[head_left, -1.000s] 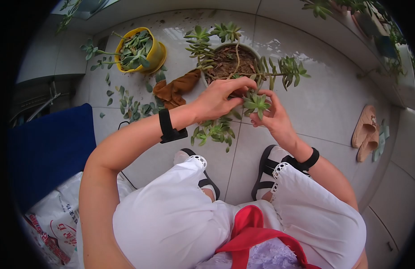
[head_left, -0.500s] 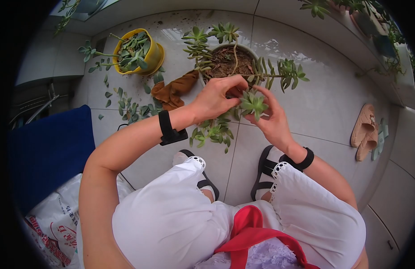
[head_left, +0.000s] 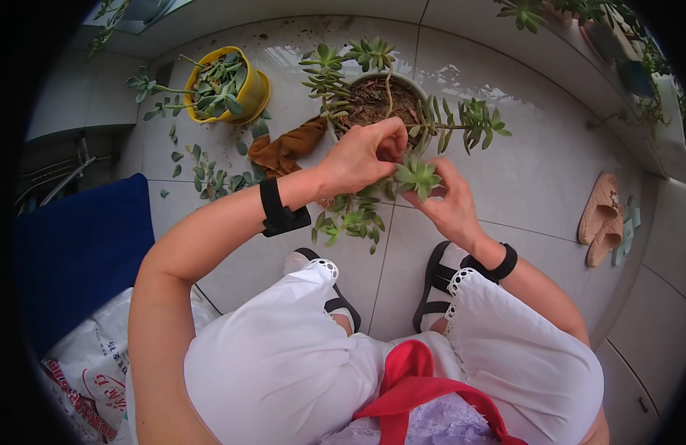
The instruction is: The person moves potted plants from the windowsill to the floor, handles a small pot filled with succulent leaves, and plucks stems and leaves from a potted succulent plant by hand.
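A succulent (head_left: 418, 176) with a pale green rosette hangs over the near rim of a round pot (head_left: 413, 83) filled with brown soil. My right hand (head_left: 452, 204) holds the rosette from the right, thumb below and fingers curled behind its leaves. My left hand (head_left: 361, 157) is closed in a pinch just left of and above the rosette, over the pot's near edge. What lies between its fingertips is hidden. More leafy stems of the plant spread left, right and below my left hand.
A yellow pot (head_left: 252, 93) of succulents stands at the back left, with fallen leaves (head_left: 209, 174) on the tiles. A brown cloth (head_left: 291, 148) lies beside the round pot. Slippers (head_left: 602, 215) are at right; a blue seat (head_left: 83, 252) and plastic bag (head_left: 98, 356) at left.
My right fingers have come down from above the rosette to its right side. My left hand has shifted very slightly; the pots stay put.
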The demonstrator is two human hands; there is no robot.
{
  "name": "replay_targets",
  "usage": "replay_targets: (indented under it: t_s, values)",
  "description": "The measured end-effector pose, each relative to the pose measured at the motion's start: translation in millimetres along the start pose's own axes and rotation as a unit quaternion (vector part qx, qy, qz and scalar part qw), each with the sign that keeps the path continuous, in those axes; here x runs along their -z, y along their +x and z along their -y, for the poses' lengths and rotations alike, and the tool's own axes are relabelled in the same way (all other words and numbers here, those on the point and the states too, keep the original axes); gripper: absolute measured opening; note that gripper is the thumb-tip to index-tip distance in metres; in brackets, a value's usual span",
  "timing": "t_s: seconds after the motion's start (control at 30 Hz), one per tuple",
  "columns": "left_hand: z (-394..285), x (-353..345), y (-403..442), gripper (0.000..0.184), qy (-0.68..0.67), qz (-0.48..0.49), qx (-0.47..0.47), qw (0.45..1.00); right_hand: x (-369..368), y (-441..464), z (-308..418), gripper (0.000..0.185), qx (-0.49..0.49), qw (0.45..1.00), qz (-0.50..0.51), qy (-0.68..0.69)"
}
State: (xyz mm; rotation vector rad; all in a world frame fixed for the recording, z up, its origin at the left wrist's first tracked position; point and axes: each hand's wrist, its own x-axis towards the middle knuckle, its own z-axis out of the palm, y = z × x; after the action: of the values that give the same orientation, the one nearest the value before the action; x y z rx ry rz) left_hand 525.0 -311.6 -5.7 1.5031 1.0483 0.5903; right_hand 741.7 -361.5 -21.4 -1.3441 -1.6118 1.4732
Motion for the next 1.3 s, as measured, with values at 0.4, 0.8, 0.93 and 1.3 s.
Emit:
replay_targets:
  t_s: [0.4,0.8,0.93,1.3]
  values:
    - [-6,6,1,0.035,0.005,0.045,0.036,0.998,4,9,18,0.062,0.039,0.999,0.024,-0.018]
    - [7,8,7,0.021,0.016,0.073,-0.018,0.997,-2,3,5,0.037,-0.090,0.977,0.016,0.190]
    - [6,10,8,0.020,0.064,0.126,-0.038,0.989,-2,1,9,0.043,-0.009,0.999,-0.022,0.045]
    - [9,9,7,0.026,0.094,0.140,-0.098,0.981,4,4,17,0.051,0.177,0.974,-0.022,-0.139]
